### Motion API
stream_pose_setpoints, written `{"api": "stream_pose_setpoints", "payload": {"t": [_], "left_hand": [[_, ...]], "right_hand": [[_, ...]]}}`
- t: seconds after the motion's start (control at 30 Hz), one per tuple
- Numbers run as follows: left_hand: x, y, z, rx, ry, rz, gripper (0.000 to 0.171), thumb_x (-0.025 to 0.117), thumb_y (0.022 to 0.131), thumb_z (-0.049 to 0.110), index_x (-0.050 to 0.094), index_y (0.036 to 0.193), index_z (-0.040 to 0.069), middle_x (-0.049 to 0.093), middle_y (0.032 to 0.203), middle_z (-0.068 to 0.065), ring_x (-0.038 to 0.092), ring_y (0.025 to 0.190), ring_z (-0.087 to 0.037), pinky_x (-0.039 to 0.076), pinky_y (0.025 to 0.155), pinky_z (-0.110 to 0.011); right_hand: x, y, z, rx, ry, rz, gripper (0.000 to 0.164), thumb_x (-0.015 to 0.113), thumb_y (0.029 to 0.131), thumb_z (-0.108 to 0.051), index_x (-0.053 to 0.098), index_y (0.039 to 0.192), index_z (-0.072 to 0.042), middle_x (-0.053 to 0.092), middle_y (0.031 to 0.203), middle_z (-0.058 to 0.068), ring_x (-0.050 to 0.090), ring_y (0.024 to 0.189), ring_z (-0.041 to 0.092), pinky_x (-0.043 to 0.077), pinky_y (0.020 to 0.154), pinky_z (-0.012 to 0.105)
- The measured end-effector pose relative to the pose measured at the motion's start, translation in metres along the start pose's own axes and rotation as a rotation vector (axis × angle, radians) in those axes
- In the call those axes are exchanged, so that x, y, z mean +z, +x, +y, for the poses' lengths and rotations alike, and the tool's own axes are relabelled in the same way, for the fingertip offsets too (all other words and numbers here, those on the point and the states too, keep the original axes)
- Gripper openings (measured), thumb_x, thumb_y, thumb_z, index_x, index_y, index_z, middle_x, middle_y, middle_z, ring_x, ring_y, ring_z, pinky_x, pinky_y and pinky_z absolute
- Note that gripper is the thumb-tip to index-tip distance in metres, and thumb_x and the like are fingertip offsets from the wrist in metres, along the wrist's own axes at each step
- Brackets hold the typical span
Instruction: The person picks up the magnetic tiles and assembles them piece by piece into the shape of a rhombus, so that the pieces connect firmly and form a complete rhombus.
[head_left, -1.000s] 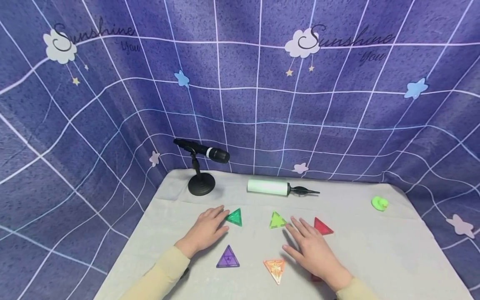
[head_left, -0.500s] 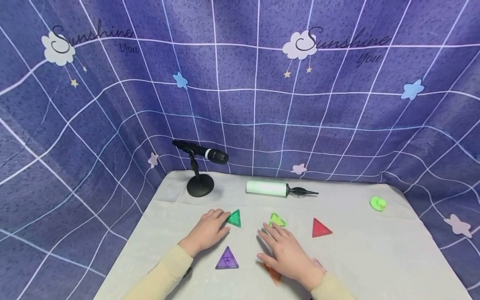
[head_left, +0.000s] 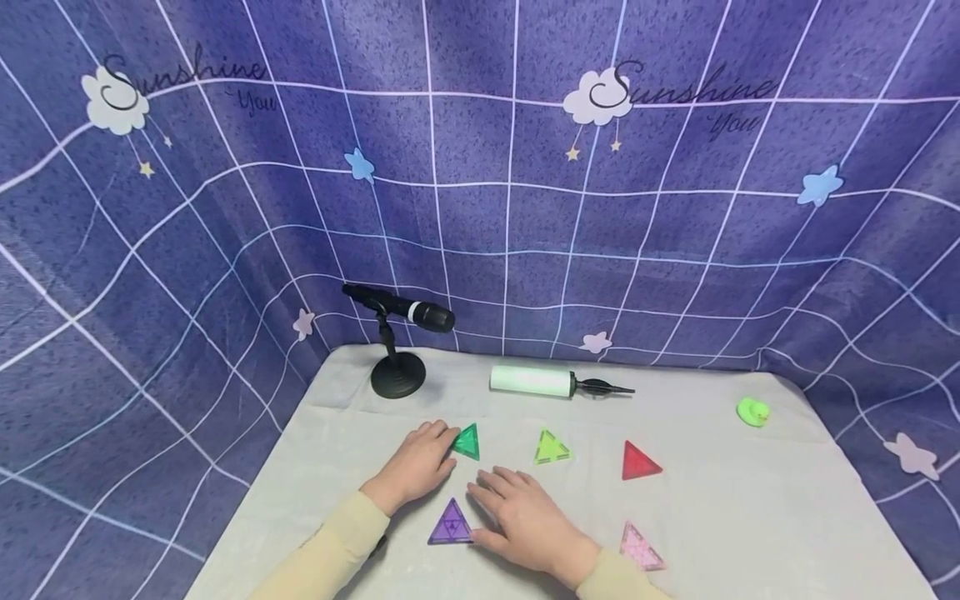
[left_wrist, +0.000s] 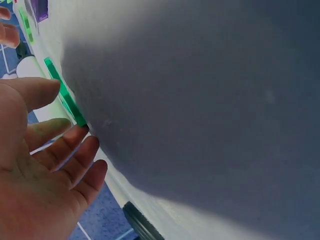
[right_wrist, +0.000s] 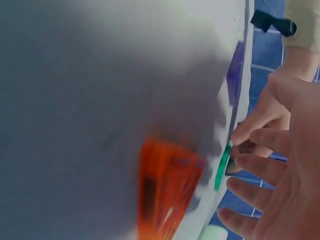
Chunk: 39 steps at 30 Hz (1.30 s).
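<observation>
My left hand (head_left: pixel 414 467) lies at the left of a dark green triangular magnetic tile (head_left: pixel 467 442), its fingertips at the tile's edge. In the left wrist view the fingers are loosely extended beside that green tile (left_wrist: pixel 66 92). My right hand (head_left: pixel 531 527) hovers with spread fingers, its thumb tip by the right corner of a purple triangular tile (head_left: pixel 452 525). Below the right palm lies an orange triangular tile (right_wrist: pixel 167 192), blurred in the right wrist view and hidden in the head view. A lime tile (head_left: pixel 552 447) lies beyond the right fingers.
To the right lie a red triangular tile (head_left: pixel 639 462) and a pink one (head_left: pixel 641 548). Along the back of the white-covered table stand a microphone on a stand (head_left: pixel 397 375), a pale green hand pump (head_left: pixel 532 381) and a green toy duck (head_left: pixel 752 412). A patterned curtain (head_left: pixel 480 208) encloses the table.
My right hand has swept left from beside the red tile, across the orange tile, to near the purple one. This uncovers the pink tile. My left hand stays at the green tile.
</observation>
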<state>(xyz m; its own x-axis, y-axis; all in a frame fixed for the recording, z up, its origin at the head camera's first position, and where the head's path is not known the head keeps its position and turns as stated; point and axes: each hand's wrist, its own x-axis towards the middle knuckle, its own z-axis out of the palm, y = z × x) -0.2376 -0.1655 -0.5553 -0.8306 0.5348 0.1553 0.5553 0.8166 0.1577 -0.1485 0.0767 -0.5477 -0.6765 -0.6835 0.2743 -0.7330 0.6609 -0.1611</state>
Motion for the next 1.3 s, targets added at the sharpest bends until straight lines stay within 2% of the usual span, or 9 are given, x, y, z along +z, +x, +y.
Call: {"api": "stream_pose_setpoints", "payload": {"t": [0.27,0.5,0.83,1.1,1.3], "left_hand": [[-0.001,0.003,0.002,-0.010,0.035,0.021,0.041,0.074,0.098,0.022,0.065,0.131,0.000,0.062,0.109,-0.008,0.059,0.099,-0.027,0.051,0.088,-0.047],[0.000,0.004,0.001,0.008,0.053,0.064,0.030,0.078,0.094,0.021,0.071,0.117,0.003,0.057,0.096,-0.002,0.058,0.087,-0.023,0.051,0.077,-0.043],[0.000,0.011,0.000,-0.001,0.051,0.092,0.020,0.082,0.091,0.019,0.073,0.104,0.007,0.056,0.088,0.000,0.058,0.079,-0.021,0.051,0.071,-0.040],[0.001,0.016,0.002,-0.058,0.015,0.086,0.014,0.082,0.091,0.017,0.070,0.092,0.010,0.051,0.081,0.004,0.055,0.074,-0.018,0.049,0.067,-0.039],[0.002,0.020,0.003,-0.060,-0.005,0.101,0.014,0.082,0.090,0.015,0.069,0.089,0.009,0.051,0.079,0.003,0.055,0.073,-0.019,0.049,0.066,-0.040]], "right_hand": [[0.008,0.010,-0.018,-0.102,-0.034,0.034,0.060,0.065,0.098,-0.055,0.065,0.140,-0.012,0.065,0.136,0.007,0.059,0.126,0.024,0.050,0.100,0.045],[0.012,0.016,-0.026,-0.138,-0.025,0.028,0.056,0.069,0.097,-0.053,0.069,0.135,-0.012,0.065,0.129,0.003,0.059,0.120,0.017,0.051,0.095,0.038],[0.017,0.021,-0.030,-0.091,-0.023,-0.002,0.050,0.073,0.095,-0.048,0.070,0.131,-0.014,0.064,0.125,0.002,0.059,0.113,0.015,0.051,0.088,0.037],[0.024,0.028,-0.034,-0.048,-0.092,-0.024,0.048,0.075,0.092,-0.049,0.072,0.128,-0.017,0.065,0.122,-0.002,0.059,0.109,0.014,0.050,0.081,0.035],[0.023,0.031,-0.035,-0.014,-0.126,-0.034,0.050,0.078,0.089,-0.048,0.072,0.126,-0.015,0.066,0.118,-0.003,0.060,0.108,0.014,0.051,0.082,0.034]]}}
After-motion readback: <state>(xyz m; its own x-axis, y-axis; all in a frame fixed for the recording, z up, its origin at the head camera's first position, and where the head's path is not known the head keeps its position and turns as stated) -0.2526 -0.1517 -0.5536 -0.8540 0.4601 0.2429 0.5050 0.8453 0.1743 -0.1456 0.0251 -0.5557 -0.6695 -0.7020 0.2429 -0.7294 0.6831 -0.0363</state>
